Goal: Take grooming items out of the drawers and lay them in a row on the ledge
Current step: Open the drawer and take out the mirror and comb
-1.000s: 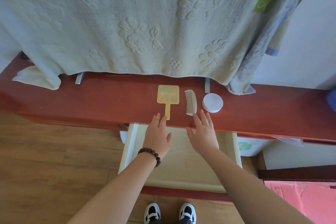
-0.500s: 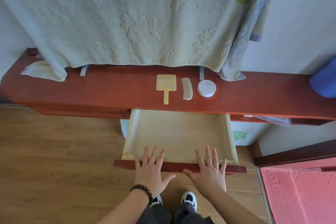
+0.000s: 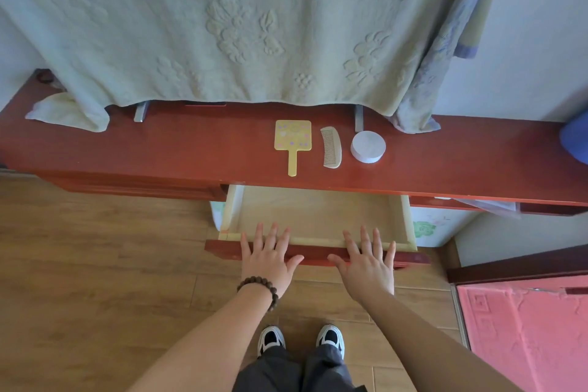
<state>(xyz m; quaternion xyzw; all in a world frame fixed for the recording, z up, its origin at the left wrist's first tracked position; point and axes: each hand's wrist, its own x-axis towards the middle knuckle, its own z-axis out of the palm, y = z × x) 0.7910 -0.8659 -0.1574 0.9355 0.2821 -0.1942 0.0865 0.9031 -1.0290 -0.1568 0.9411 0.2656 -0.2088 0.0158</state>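
Three items lie side by side on the red wooden ledge (image 3: 159, 149): a yellow hand mirror (image 3: 292, 140), a pale comb (image 3: 331, 147) and a round white jar (image 3: 368, 147). Below them a light wooden drawer (image 3: 318, 213) is pulled out, and its inside looks bare. My left hand (image 3: 267, 259), with a bead bracelet at the wrist, rests flat against the drawer's red front panel (image 3: 219, 250), fingers spread. My right hand (image 3: 369, 264) presses flat on the same panel further right. Neither hand holds anything.
A pale green towel (image 3: 206, 25) hangs over the back of the ledge, with patterned cloth (image 3: 445, 51) to its right. A blue object (image 3: 576, 140) sits at the ledge's right end. A pink panel (image 3: 525, 334) is at lower right. My shoes (image 3: 300, 339) stand on the wood floor.
My hands drew back from the ledge's edge to the drawer's front panel and now lie flat on it. The drawer shows a little less of its length than half a second ago.
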